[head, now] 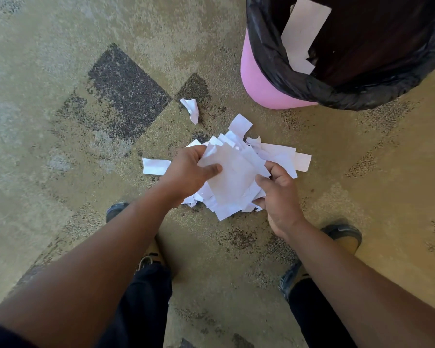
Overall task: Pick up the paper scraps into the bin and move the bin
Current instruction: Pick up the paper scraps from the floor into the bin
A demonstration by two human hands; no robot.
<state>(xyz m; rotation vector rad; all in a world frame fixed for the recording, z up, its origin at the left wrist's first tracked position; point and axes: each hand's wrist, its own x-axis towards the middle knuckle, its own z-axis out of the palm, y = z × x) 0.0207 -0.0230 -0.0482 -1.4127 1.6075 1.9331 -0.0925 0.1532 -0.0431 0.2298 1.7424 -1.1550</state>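
Note:
A heap of white paper scraps [232, 175] lies on the carpet in the middle of the view. My left hand [189, 170] grips its left side, thumb on top. My right hand [278, 194] grips its right side from below. Two loose scraps lie apart: one strip [155, 166] left of my left hand, one curled piece [191, 109] farther away. The pink bin [259, 79] with a black liner [271, 51] stands at the upper right, with white paper [304, 28] inside it.
The floor is patterned tan and dark carpet [126, 86]. My two feet in shoes [344, 234] stand below the heap, one on each side. Open carpet stretches to the left and far left.

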